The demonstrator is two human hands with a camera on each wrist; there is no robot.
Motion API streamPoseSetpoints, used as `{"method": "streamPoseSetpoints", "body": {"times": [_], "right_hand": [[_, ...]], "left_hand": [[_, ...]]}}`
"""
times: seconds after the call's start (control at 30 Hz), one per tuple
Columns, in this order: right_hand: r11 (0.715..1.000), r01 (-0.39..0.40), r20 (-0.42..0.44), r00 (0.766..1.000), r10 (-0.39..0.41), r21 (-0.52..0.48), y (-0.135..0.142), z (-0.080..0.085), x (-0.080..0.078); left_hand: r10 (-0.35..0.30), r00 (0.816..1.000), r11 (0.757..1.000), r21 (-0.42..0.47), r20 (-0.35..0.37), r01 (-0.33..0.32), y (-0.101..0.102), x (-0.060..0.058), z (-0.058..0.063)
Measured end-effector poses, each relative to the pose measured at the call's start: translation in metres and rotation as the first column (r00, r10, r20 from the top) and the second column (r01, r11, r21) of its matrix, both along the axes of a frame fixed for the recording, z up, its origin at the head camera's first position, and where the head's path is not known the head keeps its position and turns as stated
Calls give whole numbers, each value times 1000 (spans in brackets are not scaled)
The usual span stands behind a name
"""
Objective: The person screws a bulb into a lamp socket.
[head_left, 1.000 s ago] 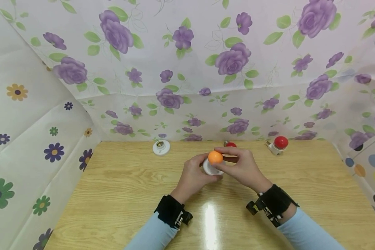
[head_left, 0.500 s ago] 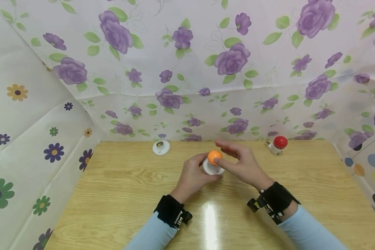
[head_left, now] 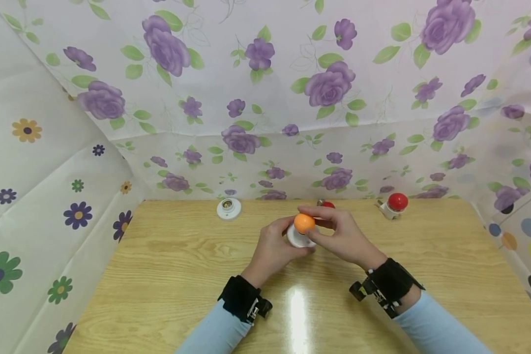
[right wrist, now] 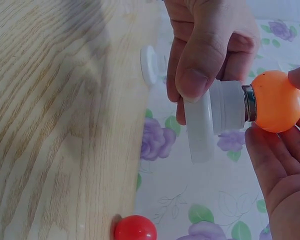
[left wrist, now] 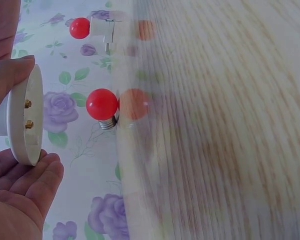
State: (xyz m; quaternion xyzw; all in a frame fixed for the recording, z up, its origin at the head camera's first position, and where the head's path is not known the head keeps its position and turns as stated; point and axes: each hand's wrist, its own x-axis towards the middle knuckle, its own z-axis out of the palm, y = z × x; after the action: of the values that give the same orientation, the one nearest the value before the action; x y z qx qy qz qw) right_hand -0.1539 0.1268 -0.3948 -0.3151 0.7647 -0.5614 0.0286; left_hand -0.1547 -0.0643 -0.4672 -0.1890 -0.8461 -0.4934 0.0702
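My left hand (head_left: 276, 246) grips the round base of a white lamp holder (right wrist: 200, 127) by its rim, above the table. In the left wrist view, brass screws (left wrist: 28, 124) show on the underside of the base. An orange light bulb (right wrist: 277, 102) stands in the holder's mouth, and a band of its metal thread (right wrist: 249, 102) shows between glass and holder. My right hand (head_left: 342, 236) holds the bulb between thumb and fingers, the thumb at one side of the glass and the fingers at the other.
A second white lamp holder (head_left: 228, 209) lies at the table's back edge, left of the hands. Behind my right hand lies a loose red bulb (left wrist: 101, 104). Farther right, another red bulb (head_left: 398, 201) sits in a white plug-in socket (head_left: 390, 211). Flowered cloth (head_left: 194, 162) hangs behind the table.
Half a second ago the right fingers were spread off the bulb, with the thumb at it; now they close round it again. The left hand and the lamp holder stay in place.
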Motion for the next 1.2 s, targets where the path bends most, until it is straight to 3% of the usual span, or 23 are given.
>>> {"method": "streamPoseSetpoints", "body": {"times": [0.27, 0.5, 0.7, 0.9, 1.2], "right_hand": [[999, 30, -8, 1000, -30, -35, -1, -4, 0], [994, 93, -3, 996, -93, -59, 1, -27, -10], [995, 84, -21, 996, -85, -58, 3, -34, -14], [996, 81, -26, 996, -83, -42, 3, -28, -12], [1000, -5, -13, 1000, 5, -22, -1, 0, 1]], "left_hand": [[-8, 1000, 1000, 0, -9, 8, -1, 0, -1], [-1, 1000, 1000, -15, -19, 0, 0, -1, -2], [-4, 1000, 1000, -10, -24, 4, 0, -1, -2], [-5, 999, 1000, -11, -43, 5, 0, -1, -2], [-11, 999, 1000, -5, -46, 10, 1, -1, -4]]}}
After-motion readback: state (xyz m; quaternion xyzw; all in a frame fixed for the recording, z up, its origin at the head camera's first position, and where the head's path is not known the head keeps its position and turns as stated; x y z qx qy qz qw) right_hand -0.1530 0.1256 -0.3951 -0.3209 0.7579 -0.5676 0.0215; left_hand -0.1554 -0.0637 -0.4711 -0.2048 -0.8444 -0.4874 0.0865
